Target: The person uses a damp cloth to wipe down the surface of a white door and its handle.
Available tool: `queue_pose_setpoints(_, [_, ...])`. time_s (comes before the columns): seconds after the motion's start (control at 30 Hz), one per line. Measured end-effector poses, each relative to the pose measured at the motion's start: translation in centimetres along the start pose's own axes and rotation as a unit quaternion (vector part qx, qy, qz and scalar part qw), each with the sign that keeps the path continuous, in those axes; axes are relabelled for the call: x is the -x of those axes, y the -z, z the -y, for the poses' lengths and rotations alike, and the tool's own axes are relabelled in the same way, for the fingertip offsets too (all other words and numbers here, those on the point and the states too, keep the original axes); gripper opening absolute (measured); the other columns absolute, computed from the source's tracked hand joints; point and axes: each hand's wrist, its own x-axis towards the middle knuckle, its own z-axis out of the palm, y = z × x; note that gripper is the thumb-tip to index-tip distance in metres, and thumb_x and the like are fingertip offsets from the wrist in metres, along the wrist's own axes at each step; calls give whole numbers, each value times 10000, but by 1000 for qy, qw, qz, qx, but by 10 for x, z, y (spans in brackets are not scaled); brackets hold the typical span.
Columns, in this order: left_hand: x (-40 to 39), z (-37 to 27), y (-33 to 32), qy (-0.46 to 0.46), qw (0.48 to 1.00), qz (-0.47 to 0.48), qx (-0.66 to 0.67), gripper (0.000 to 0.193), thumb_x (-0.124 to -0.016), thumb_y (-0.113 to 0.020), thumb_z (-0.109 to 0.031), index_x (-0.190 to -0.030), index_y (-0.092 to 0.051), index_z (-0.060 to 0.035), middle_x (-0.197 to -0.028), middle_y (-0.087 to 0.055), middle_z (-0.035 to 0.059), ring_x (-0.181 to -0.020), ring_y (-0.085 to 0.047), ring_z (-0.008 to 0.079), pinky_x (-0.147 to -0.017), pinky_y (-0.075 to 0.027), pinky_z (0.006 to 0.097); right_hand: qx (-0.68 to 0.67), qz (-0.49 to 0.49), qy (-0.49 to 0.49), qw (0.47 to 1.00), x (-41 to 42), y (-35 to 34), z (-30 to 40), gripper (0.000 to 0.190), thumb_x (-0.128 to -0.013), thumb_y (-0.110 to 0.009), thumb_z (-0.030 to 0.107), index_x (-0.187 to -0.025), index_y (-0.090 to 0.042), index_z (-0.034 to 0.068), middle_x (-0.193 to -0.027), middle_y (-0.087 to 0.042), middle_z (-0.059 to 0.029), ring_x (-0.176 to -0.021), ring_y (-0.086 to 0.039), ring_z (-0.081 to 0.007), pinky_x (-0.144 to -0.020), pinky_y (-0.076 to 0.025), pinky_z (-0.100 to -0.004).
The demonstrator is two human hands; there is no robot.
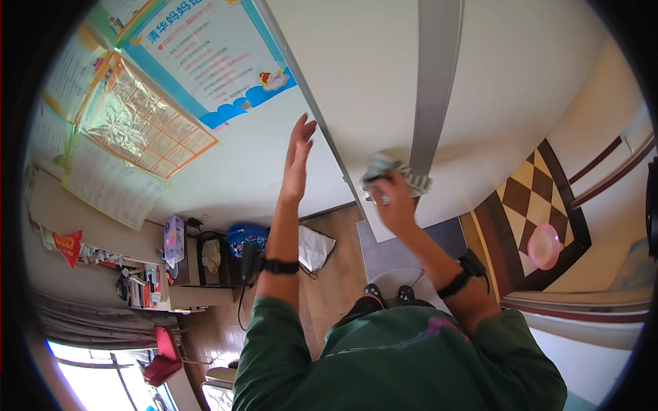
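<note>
A white door (380,61) with a grey vertical strip (439,67) stands before me. My right hand (395,205) presses a bunched striped cloth (383,167) to the door, over the lower part of the strip. Below the cloth, beside my fingers, a metal door handle (369,197) partly shows. My left hand (298,162) is raised close to the door's edge (329,136), fingers stretched out and holding nothing. Whether its fingertips touch the edge I cannot tell.
Posters (205,67) hang on the left wall. A white bag (313,249) and a blue patterned bag (247,239) sit on the floor beside a shelf (180,298). Under my feet lies a grey mat (380,251). At right, a pink basin (543,246) rests on checkered tiles (534,190).
</note>
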Motion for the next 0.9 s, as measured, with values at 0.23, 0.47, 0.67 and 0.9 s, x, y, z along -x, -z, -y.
queue_pose_setpoints(0.23, [-8,2,-56,24,997,22,77,461,-899,-724,-256,-1225,-535,11,-1047,-624,48,-954,-560,109,-859,-456,276,185,-52,-59,980,10,-51,-33,108,-747,-720,93,-793,-653,23,-905,-578,-114,-901,-595,-330,-742,-500,-445])
queue_pose_setpoints(0.47, [1,0,-47,19,995,64,74,340,-878,-756,-226,-1035,-552,-3,-917,-637,31,-835,-571,87,-762,-465,236,136,-148,-261,944,11,-54,-11,86,-682,-662,54,-690,-649,-31,-810,-635,-172,-768,-635,-351,-701,-512,-426])
queue_pose_setpoints(0.67, [7,-5,-54,28,984,105,140,305,-843,-780,-105,-988,-533,-2,-916,-641,49,-832,-567,85,-764,-472,228,189,-185,-377,888,7,-39,-29,107,-663,-613,44,-727,-661,-27,-731,-637,-251,-742,-650,-410,-686,-520,-467])
queue_pose_setpoints(0.9, [8,4,-53,-6,988,83,132,304,-846,-767,-72,-1020,-532,10,-927,-642,53,-841,-581,94,-771,-480,240,175,-252,-263,915,26,-73,12,166,-692,-615,-16,-856,-593,-5,-888,-623,-190,-912,-616,-399,-784,-496,-467])
